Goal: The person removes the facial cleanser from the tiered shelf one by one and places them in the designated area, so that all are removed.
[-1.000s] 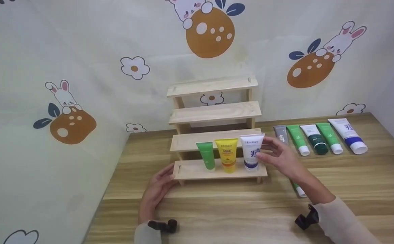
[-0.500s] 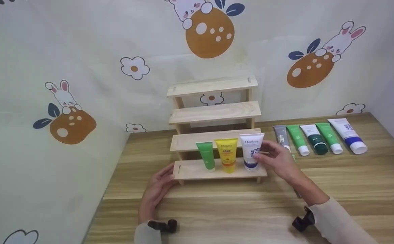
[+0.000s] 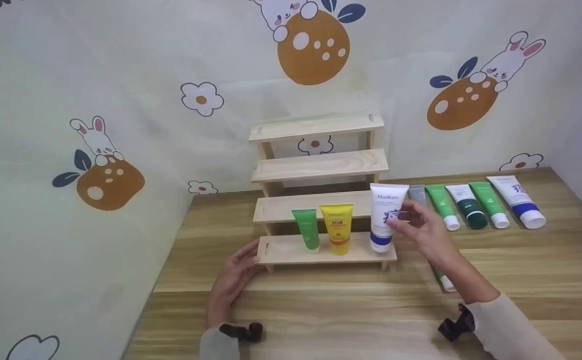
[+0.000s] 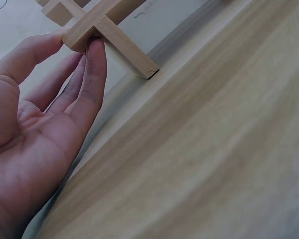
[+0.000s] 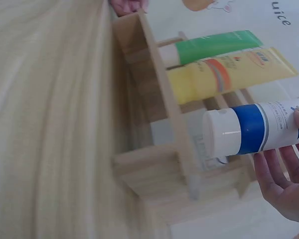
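My right hand [image 3: 428,234] pinches a white squeeze tube with a blue band [image 3: 387,215] between thumb and fingers. The tube hangs upright, cap down, just off the right end of the lowest step; the right wrist view shows its white cap [image 5: 222,133] apart from the wood. On that step stand a green tube [image 3: 308,230] and a yellow tube [image 3: 338,229]. At the left end of the tiered wooden display stand [image 3: 281,255], my left hand [image 3: 233,275] holds the lowest step's edge, thumb above and fingertips [image 4: 95,52] below.
Several tubes, such as a dark green and white one [image 3: 468,207] and a large white one [image 3: 517,202], lie in a row at the right back. Another green tube [image 3: 443,280] lies partly hidden under my right forearm. A printed cloth [image 3: 211,145] hangs behind the stand.
My right hand has lifted the white tube off the lowest step and shifted it slightly right. My left hand keeps its hold on the stand. The head view has shifted a little.
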`<state>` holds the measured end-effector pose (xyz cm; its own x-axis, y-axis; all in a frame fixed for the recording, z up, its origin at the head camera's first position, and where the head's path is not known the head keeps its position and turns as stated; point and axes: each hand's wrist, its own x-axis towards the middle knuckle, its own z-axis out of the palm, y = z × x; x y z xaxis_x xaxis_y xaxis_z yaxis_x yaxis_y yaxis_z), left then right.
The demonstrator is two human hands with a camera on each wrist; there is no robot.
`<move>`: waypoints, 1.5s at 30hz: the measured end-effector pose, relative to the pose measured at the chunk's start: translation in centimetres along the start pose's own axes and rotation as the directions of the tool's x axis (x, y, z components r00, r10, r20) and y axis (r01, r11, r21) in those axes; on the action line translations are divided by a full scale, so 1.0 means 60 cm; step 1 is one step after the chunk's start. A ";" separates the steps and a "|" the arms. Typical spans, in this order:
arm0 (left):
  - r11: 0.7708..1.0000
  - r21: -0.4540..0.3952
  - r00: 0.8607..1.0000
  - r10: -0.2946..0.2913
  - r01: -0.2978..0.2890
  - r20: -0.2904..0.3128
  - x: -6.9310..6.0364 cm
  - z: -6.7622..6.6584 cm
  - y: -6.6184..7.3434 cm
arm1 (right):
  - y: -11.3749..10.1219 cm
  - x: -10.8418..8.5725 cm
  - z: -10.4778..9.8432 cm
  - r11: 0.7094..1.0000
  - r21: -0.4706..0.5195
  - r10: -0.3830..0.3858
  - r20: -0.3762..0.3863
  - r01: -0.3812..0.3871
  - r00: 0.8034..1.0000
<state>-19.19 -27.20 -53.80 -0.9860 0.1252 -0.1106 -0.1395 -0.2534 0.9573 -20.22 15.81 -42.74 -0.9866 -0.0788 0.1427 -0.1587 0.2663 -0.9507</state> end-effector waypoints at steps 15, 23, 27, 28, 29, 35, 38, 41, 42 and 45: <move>0.998 -0.040 0.998 -0.048 0.047 -0.028 -0.003 0.000 0.012 | -0.020 -0.032 -0.120 0.996 -0.088 0.020 -0.070 -0.027 0.997; 0.997 -0.046 0.998 -0.060 0.059 -0.023 -0.002 -0.003 0.022 | -0.006 -0.041 -0.162 0.992 -0.102 0.064 -0.112 -0.075 0.992; 0.996 -0.050 0.997 -0.072 0.072 -0.001 0.000 0.000 0.021 | 0.002 -0.050 -0.181 0.994 -0.065 0.078 -0.135 -0.087 0.988; 0.996 -0.053 0.997 -0.076 0.076 0.001 -0.002 0.000 0.019 | 0.005 -0.053 -0.185 0.995 -0.042 0.087 -0.140 -0.094 0.986; 0.996 -0.051 0.997 -0.076 0.077 0.005 -0.004 0.001 0.016 | 0.008 -0.057 -0.188 0.994 -0.035 0.094 -0.144 -0.100 0.985; 0.999 -0.034 0.999 -0.040 0.039 -0.014 -0.019 -0.014 0.016 | 0.038 -0.070 -0.193 0.982 -0.038 0.179 -0.104 -0.184 0.978; 0.999 -0.029 0.999 -0.034 0.033 -0.005 -0.022 -0.018 0.019 | 0.055 -0.075 -0.198 0.961 -0.066 0.263 -0.062 -0.267 0.963; 0.999 -0.035 0.999 -0.035 0.036 0.036 -0.012 -0.009 0.012 | 0.067 -0.070 -0.214 0.943 -0.104 0.315 -0.035 -0.317 0.948; 0.999 -0.039 0.998 -0.035 0.037 0.043 -0.009 -0.006 0.010 | 0.071 -0.066 -0.218 0.938 -0.119 0.327 -0.022 -0.327 0.945; 0.997 -0.060 0.999 -0.040 0.042 0.028 0.000 0.000 0.006 | 0.081 -0.058 -0.227 0.920 -0.172 0.361 0.021 -0.352 0.932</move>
<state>-19.26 -27.26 -53.47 -0.9766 0.1625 -0.1412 -0.1858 -0.3052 0.9340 -18.09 30.45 -44.12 -0.9765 0.0027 -0.2156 0.1950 0.4376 -0.8778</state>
